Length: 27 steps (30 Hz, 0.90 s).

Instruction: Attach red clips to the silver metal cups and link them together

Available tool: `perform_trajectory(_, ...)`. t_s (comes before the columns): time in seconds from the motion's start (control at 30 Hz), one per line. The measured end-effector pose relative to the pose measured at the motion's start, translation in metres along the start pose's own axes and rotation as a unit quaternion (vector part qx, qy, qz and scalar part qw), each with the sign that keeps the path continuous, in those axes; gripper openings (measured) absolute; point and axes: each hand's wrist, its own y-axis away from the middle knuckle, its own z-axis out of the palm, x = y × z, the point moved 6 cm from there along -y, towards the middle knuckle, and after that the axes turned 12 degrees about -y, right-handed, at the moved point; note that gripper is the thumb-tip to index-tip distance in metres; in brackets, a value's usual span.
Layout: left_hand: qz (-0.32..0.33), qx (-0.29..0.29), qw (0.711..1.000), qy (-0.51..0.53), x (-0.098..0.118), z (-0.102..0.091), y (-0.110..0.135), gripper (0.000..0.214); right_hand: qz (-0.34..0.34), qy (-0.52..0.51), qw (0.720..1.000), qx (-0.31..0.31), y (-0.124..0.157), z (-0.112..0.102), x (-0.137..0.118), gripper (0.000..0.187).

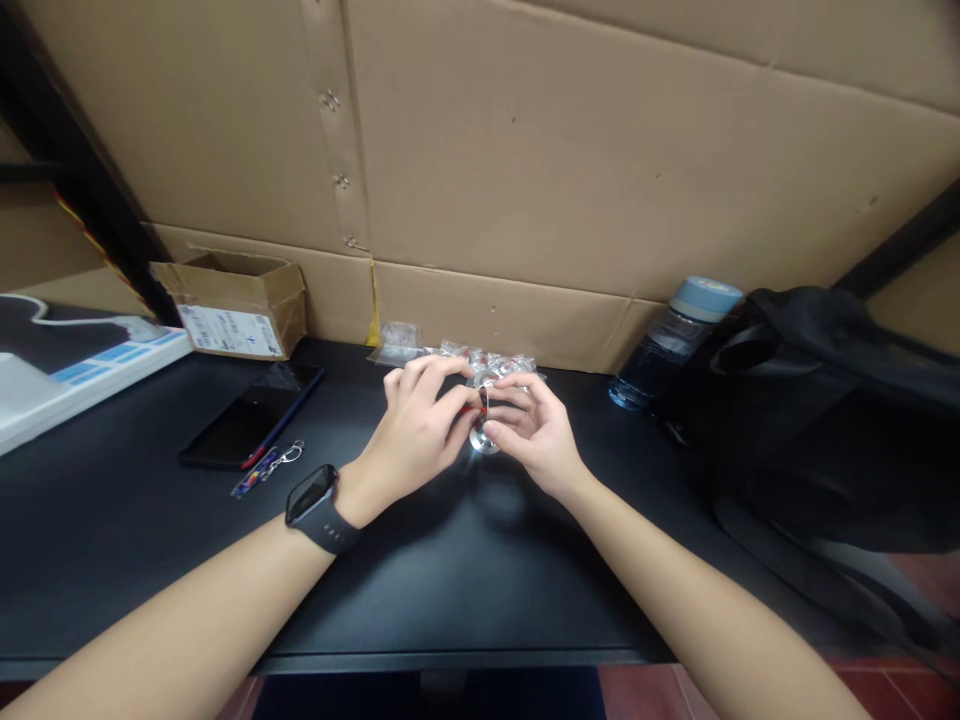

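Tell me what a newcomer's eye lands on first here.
First, the two hands meeting over the middle of the black table: the left hand and the right hand pinch a small shiny part between them. A heap of clear packets lies just behind, against the cardboard wall. Next come the dark smartwatch on the left wrist and, at the right, a blue-capped water bottle beside a big black bag.

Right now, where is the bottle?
In the head view, the bottle is at the back right of the table, between the cardboard wall and the black bag.
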Motion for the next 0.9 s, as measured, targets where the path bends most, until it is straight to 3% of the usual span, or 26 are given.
perform_trajectory(0.13, 0.010, 0.000, 1.000, -0.011, 0.001, 0.000, 0.000, 0.009, 0.012, 0.002, 1.000, 0.014, 0.000, 0.000, 0.003, 0.042)
perform_trajectory(0.33, -0.038, -0.013, 0.998, 0.040, -0.003, 0.004, 0.001, 0.006, 0.018, 0.011, 1.000, 0.001, -0.003, 0.000, 0.003, 0.026)
perform_trajectory(0.47, -0.044, -0.016, 0.998, 0.043, -0.003, 0.005, 0.001, 0.005, -0.018, 0.105, 0.994, -0.015, -0.006, -0.005, 0.000, 0.020)
perform_trajectory(0.7, -0.059, -0.033, 0.995, 0.068, -0.007, 0.008, 0.000, 0.014, -0.080, 0.284, 0.953, -0.063, -0.008, -0.002, -0.014, 0.016)
perform_trajectory(0.9, -0.040, -0.114, 0.987, 0.102, -0.006, 0.018, 0.001, 0.035, -0.097, 0.330, 0.936, -0.077, -0.007, 0.002, -0.016, 0.014)
